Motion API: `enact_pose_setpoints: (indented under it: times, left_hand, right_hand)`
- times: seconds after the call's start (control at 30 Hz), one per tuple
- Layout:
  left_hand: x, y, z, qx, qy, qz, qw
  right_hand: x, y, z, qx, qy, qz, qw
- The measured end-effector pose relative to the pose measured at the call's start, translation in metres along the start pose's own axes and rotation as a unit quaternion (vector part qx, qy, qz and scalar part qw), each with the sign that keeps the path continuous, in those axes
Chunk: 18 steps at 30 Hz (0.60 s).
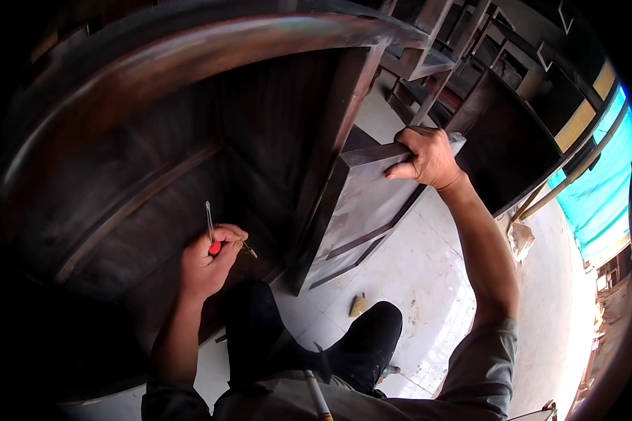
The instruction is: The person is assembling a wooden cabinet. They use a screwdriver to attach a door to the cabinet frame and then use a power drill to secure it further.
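My left hand (pixel 205 265) is closed around a screwdriver (pixel 209 219), whose thin metal shaft points upward and whose red handle shows between the fingers. A small brass-coloured metal piece (pixel 250 250) sticks out at the fingertips of the same hand; its exact kind is too small to tell. This hand is in front of the dark interior of a wooden cabinet (pixel 189 42). To the right, my right hand (pixel 428 158) grips the top edge of a dark-framed cabinet door (pixel 369 193), thumb on the near face and fingers over the edge. The door stands swung out from the cabinet.
Pale floor tiles (pixel 428 281) lie beneath, with a small brownish scrap (pixel 357 305) near my knees. More dark wooden furniture (pixel 512 133) is stacked at the far right. Beyond it hangs a turquoise sheet (pixel 600 200). A thin white stick (pixel 317 394) projects at the bottom edge.
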<state>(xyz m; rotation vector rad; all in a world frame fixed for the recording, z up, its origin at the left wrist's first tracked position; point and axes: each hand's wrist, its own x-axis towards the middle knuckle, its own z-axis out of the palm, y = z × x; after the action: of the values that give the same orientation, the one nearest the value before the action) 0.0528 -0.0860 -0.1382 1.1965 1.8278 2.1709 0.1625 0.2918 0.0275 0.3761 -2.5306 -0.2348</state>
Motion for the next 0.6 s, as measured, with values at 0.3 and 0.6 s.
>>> enact_pose_setpoints:
  times: [0.3,0.6]
  left_hand:
    - [0.03,0.03,0.021,-0.013,-0.014,0.033,0.999]
    - [0.05,0.043,0.034,-0.048,-0.042,-0.022,0.998]
  right_hand:
    - [0.003,-0.01,0.006,-0.008,-0.015,-0.007,1.0]
    - [0.005,-0.055,-0.018,0.014,0.141,0.031,0.99]
